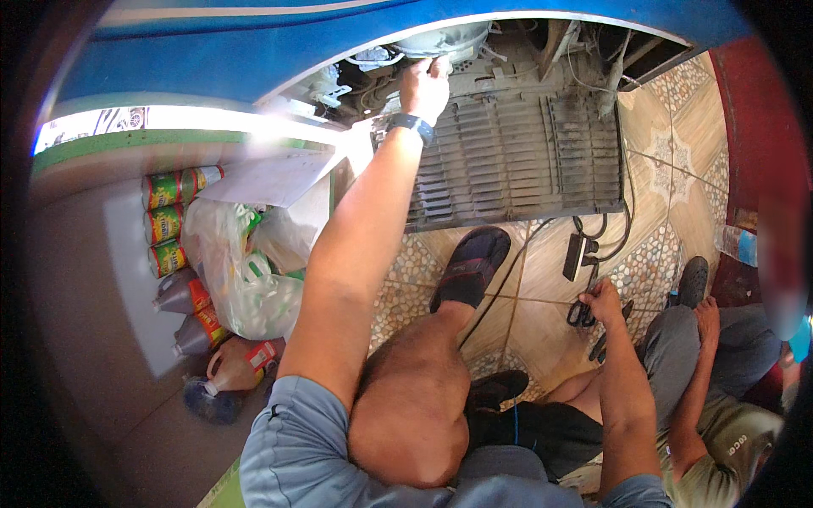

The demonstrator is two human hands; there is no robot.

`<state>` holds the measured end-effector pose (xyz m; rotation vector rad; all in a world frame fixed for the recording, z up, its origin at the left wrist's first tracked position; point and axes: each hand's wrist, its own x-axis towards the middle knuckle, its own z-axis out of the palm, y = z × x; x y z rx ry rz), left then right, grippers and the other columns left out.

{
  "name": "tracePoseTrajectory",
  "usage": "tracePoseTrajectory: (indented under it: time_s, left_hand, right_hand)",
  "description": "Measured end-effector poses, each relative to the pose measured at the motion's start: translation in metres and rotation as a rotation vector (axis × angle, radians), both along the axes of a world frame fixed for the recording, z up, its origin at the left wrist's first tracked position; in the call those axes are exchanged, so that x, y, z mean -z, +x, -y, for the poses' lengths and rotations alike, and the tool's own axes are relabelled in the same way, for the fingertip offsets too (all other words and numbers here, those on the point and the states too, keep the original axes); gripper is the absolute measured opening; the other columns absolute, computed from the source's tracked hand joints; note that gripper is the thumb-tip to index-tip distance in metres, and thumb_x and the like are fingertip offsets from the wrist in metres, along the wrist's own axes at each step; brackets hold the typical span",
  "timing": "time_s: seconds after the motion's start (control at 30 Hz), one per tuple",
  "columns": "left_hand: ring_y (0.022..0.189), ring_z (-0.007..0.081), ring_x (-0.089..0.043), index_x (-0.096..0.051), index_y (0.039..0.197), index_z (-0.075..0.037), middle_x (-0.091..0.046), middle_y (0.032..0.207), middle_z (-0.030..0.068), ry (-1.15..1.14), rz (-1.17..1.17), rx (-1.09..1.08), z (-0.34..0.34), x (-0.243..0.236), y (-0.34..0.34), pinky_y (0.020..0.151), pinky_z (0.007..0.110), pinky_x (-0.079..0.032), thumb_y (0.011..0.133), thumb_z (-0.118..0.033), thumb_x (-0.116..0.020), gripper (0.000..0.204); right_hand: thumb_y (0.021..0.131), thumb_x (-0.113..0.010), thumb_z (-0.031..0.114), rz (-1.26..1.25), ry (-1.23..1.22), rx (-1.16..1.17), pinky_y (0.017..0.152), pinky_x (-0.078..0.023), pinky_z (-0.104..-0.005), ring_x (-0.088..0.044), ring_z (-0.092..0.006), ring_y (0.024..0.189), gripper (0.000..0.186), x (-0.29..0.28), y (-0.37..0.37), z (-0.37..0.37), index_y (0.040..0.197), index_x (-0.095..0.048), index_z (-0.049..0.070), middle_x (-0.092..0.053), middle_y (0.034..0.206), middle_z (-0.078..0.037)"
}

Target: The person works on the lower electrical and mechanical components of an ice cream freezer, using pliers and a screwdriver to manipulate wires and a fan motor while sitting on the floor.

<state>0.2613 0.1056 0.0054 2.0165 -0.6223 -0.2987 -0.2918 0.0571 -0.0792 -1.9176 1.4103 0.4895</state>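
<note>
My left hand (428,89), a dark watch on its wrist, reaches into the opening under a blue panel (212,59). Its fingers are closed at the lower edge of a pale, rounded housing (445,41); what they grip, if anything, is hidden. Below the hand hangs a dusty, slatted grille panel (508,161). Low over the tiled floor, my right hand (603,302) is closed at the black-handled scissors (581,316), seemingly holding them by the handle. Another dark-handled tool (603,341) lies beside that hand.
A black power strip (577,256) with cables lies on the floor. Another person's hand (707,320) rests on their knee at the right. A clear plastic bag (241,271), green cans (165,224) and jugs (237,364) stand on the left. A plastic bottle (735,244) is at far right.
</note>
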Motion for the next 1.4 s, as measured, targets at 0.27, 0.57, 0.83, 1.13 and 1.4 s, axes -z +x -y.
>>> tracePoseTrajectory:
  time_s: [0.27, 0.57, 0.83, 1.13, 1.4]
  left_hand:
    - [0.056, 0.0215, -0.064, -0.059, 0.095, -0.003, -0.068, 0.075, 0.0114, -0.453, -0.580, -0.230, -0.022, -0.062, 0.014, 0.047, 0.028, -0.047, 0.101, -0.040, -0.049, 0.039]
    - [0.046, 0.0161, -0.052, -0.055, 0.074, -0.009, -0.057, 0.059, 0.0050, -0.378, -0.484, -0.180, -0.012, -0.069, 0.015, 0.041, 0.029, -0.039, 0.097, -0.045, -0.055, 0.043]
    - [0.049, 0.0161, -0.053, -0.052, 0.079, -0.008, -0.057, 0.061, 0.0055, -0.324, -0.497, -0.185, -0.013, -0.071, 0.019, 0.043, 0.029, -0.040, 0.100, -0.042, -0.050, 0.040]
    - [0.055, 0.0185, -0.057, -0.055, 0.087, -0.004, -0.060, 0.067, 0.0088, -0.368, -0.651, -0.206, -0.010, -0.076, 0.019, 0.050, 0.029, -0.044, 0.100, -0.041, -0.048, 0.040]
    - [0.050, 0.0173, -0.052, -0.053, 0.082, -0.005, -0.054, 0.062, 0.0070, -0.345, -0.600, -0.170, -0.007, -0.068, 0.030, 0.044, 0.030, -0.039, 0.102, -0.043, -0.046, 0.043]
  right_hand:
    - [0.064, -0.089, 0.013, 0.115, 0.028, 0.054, 0.067, -0.048, -0.0399, -0.059, -0.0305, 0.073, 0.042, -0.002, -0.009, 0.003, 0.082, -0.053, -0.001, -0.060, 0.077, -0.016]
    - [0.064, -0.089, 0.013, 0.076, -0.014, 0.032, 0.071, -0.048, -0.0418, -0.060, -0.0337, 0.077, 0.045, 0.002, -0.016, 0.005, 0.084, -0.052, -0.002, -0.060, 0.080, -0.017]
    - [0.065, -0.088, 0.014, 0.011, 0.036, 0.081, 0.076, -0.049, -0.0414, -0.061, -0.0351, 0.084, 0.044, -0.010, -0.005, 0.005, 0.088, -0.054, -0.002, -0.062, 0.088, -0.019]
    - [0.066, -0.087, 0.014, -0.046, 0.046, 0.054, 0.080, -0.048, -0.0416, -0.060, -0.0355, 0.090, 0.046, -0.006, -0.008, 0.006, 0.093, -0.053, -0.002, -0.061, 0.093, -0.019]
    - [0.068, -0.086, 0.014, -0.028, 0.057, 0.066, 0.081, -0.047, -0.0418, -0.060, -0.0361, 0.091, 0.045, -0.005, -0.007, 0.007, 0.094, -0.053, -0.002, -0.061, 0.094, -0.020]
